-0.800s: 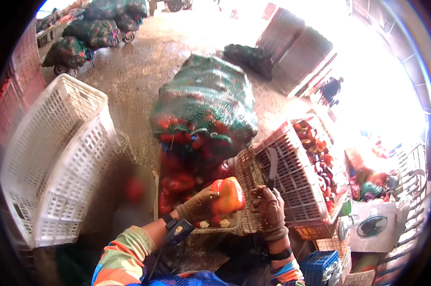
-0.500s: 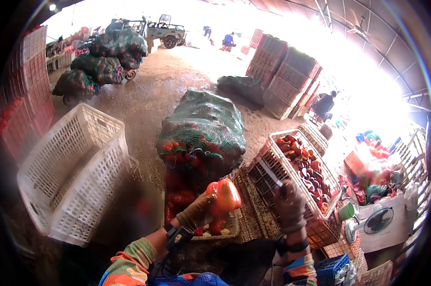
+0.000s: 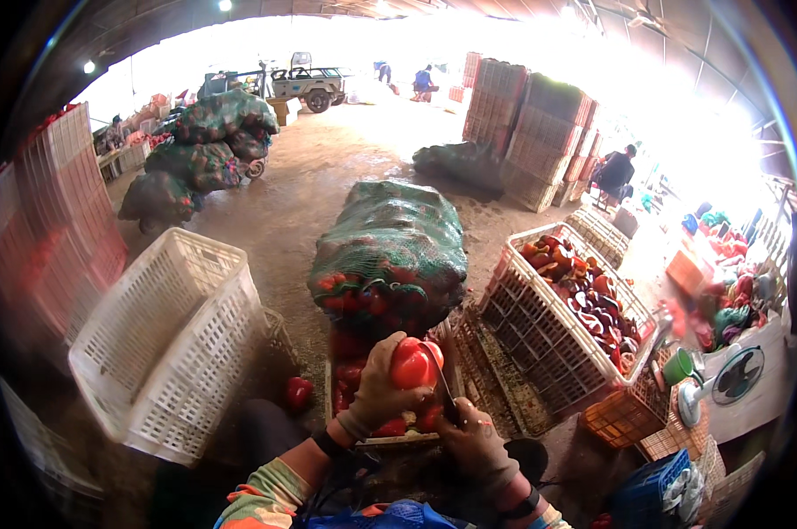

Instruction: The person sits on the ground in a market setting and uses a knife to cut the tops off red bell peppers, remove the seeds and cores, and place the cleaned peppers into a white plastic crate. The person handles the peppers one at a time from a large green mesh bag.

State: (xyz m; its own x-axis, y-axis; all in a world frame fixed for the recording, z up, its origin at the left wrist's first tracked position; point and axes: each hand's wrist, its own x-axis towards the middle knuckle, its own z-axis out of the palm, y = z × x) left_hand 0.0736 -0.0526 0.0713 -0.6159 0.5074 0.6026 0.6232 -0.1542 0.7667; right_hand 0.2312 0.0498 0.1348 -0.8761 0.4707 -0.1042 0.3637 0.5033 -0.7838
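My gloved left hand (image 3: 374, 392) grips a red bell pepper (image 3: 409, 366) above a low crate (image 3: 452, 361) that holds more red peppers. In my gloved right hand (image 3: 479, 448) is a knife (image 3: 442, 379). Its blade lies against the pepper's right side; how deep it sits I cannot tell. Just beyond the low crate, a green mesh sack (image 3: 389, 231) bulges with red peppers. A tall slatted crate (image 3: 539, 339) to the right is heaped with cut pepper pieces (image 3: 583, 300).
A white slatted crate (image 3: 191, 353) stands at the left, with a loose red pepper (image 3: 299, 392) nearby. Right: a white fan (image 3: 735, 375), a green cup (image 3: 679, 366) and a blue crate (image 3: 652, 489). Farther off are stacked crates (image 3: 539, 132), loaded sacks (image 3: 195, 167) and a seated person (image 3: 613, 172).
My right hand has swung left and down from beside the cut-piece crate, bringing the knife to the pepper. My left hand has turned the pepper slightly. The head view has shifted.
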